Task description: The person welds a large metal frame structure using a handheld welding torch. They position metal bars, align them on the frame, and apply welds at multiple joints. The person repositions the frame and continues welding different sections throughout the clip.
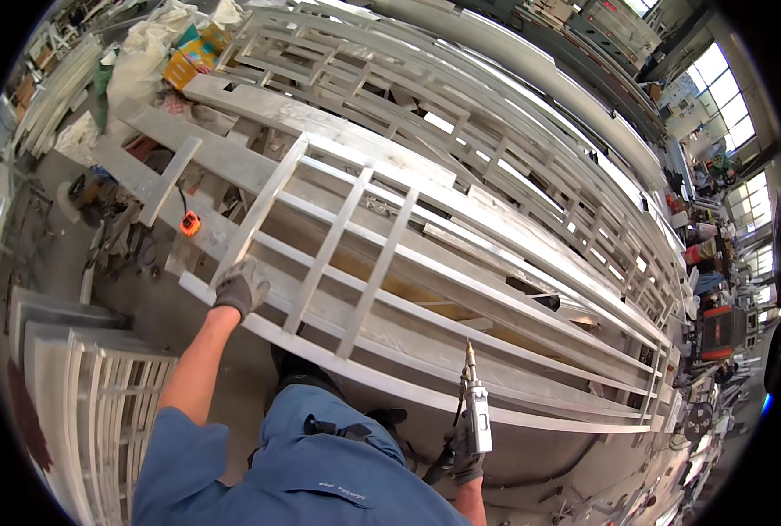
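Observation:
A long ladder-like frame of pale metal bars lies across the work surface in front of me. My left hand, in a grey glove, is closed around the frame's near left corner. My right hand, gloved too, grips a silver power drill by its dark handle, below the near edge of the frame. The drill's brass-coloured bit points away from me, and its tip overlaps the near bars in view; whether it touches them I cannot tell. Part of the right hand is hidden by the drill body.
An orange tape measure lies left of the frame, near a short loose metal bar. More slatted frames are stacked beyond. Upright panels stand at the lower left. A dark cable runs along the floor at right.

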Action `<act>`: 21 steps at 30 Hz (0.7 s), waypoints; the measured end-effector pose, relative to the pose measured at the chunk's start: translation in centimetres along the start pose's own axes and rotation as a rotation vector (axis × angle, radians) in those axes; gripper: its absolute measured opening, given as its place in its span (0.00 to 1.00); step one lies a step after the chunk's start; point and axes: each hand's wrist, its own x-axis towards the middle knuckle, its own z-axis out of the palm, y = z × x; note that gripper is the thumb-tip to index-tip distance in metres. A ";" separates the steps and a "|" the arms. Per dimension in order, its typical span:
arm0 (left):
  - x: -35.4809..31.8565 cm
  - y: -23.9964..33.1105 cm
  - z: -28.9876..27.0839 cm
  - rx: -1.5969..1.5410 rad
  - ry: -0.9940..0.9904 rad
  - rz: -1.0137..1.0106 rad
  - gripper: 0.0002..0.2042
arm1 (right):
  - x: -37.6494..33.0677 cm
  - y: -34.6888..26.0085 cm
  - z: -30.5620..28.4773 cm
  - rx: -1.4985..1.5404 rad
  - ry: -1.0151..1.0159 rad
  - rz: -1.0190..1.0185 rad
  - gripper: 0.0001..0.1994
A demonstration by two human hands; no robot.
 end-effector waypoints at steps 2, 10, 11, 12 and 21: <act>6.7 -2.1 -1.7 -0.024 -0.052 -0.006 0.26 | 3.5 -5.8 3.2 0.136 -0.026 0.137 0.17; 25.4 -4.9 0.4 -0.214 -0.083 0.055 0.33 | 23.0 -30.4 11.7 0.284 -0.250 0.321 0.14; 27.0 -4.8 0.9 -0.200 -0.121 0.044 0.34 | 26.3 -33.5 12.6 0.257 -0.262 0.337 0.17; 28.2 -4.5 1.7 -0.183 -0.054 0.056 0.35 | 29.1 -35.1 12.9 0.254 -0.295 0.294 0.16; 33.7 -3.2 7.8 -0.190 0.322 0.187 0.35 | 48.6 -49.4 19.1 0.213 -0.310 0.372 0.16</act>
